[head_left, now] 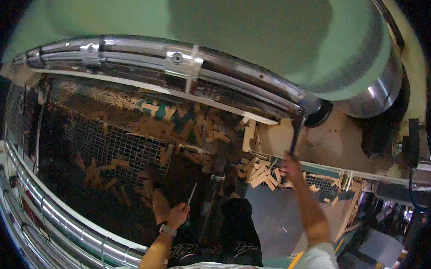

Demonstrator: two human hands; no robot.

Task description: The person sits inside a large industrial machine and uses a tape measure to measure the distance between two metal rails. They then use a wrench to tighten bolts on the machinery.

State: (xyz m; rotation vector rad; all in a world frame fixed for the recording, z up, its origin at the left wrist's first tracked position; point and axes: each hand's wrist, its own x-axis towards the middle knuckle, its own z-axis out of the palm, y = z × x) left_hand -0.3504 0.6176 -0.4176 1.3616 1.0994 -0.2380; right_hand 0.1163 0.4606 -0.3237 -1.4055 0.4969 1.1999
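Low in front of my left knee, my left hand (pixel 178 215) is closed around the lower end of a thin silvery rod (pixel 193 192) that points up and away. A pale wristband (pixel 168 230) is on that wrist. My right arm stretches forward to the right. The right hand (pixel 290 168), slightly blurred, is closed at the lower end of a dark narrow bar (pixel 297 131), whose upper end meets the end of the steel pipe. Just left of this hand lies a heap of flat, light-brown strips (pixel 260 173).
More brown strips (pixel 152 127) litter the dark recessed floor and a wire grating (pixel 120 146). A steel pipe (pixel 139 44) and green rollers or tanks (pixel 249 17) span the far side. Shiny pipes (pixel 59 201) line the left. A grey panel (pixel 277 216) lies right of my legs.
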